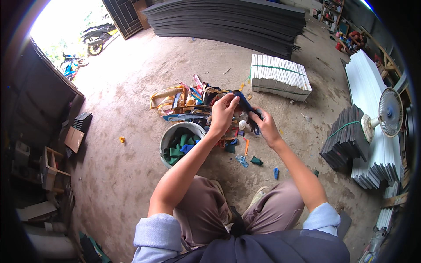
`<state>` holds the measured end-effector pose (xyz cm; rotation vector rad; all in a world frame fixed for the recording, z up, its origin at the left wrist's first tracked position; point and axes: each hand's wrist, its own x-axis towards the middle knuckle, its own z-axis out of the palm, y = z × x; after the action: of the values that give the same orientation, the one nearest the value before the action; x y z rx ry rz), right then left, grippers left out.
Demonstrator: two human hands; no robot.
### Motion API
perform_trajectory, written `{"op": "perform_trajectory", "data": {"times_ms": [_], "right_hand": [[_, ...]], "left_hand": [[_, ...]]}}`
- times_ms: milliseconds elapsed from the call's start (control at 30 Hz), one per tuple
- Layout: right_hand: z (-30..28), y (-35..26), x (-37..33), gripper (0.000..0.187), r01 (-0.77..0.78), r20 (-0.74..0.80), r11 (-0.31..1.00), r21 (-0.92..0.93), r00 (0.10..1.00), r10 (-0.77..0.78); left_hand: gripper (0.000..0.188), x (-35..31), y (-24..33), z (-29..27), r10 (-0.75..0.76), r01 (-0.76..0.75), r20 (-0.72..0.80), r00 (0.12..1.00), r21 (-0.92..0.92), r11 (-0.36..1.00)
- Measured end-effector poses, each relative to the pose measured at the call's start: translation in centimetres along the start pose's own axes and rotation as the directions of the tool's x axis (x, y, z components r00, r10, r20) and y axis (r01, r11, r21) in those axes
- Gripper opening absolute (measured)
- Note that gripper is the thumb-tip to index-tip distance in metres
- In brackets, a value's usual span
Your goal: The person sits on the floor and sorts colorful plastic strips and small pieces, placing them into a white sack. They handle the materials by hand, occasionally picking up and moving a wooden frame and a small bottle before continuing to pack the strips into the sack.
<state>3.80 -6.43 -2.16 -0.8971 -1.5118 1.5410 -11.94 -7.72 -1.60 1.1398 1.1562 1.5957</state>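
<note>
Both my hands are raised over a heap of scraps and hold a strip of dark blue cloth (244, 101). The fingers of my left hand (224, 113) pinch its upper end. Lower down, my right hand (265, 127) is closed on the strip's other end, partly hiding it. Under and beyond them lies the mixed heap (186, 107) of colourful fabric and plastic scraps. A round whitish bucket (164, 154) with green cloth pieces (174, 151) and a blue one (187, 148) inside stands near my left forearm. Small green scraps (257, 161) and a blue scrap (276, 173) lie near my feet.
A strapped white bundle (280, 79) sits right of the heap, before a big stack of dark sheets (223, 22). At right are a strapped dark bundle (344, 138), white panels (366, 81) and a fan (389, 111). A person (357, 40) is far right. Motorbikes (96, 39) stand outside.
</note>
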Motion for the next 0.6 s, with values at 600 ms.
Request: {"op": "perform_trajectory", "data": {"times_ms": [600], "right_hand": [[-16.1, 12.3, 1.3, 0.020, -0.217, -0.577, 0.975, -0.041, 0.802, 0.154]], "left_hand": [[0.045, 3.2, -10.6, -4.0, -0.212, -0.004, 0.165, 0.963, 0.798, 0.603]]}}
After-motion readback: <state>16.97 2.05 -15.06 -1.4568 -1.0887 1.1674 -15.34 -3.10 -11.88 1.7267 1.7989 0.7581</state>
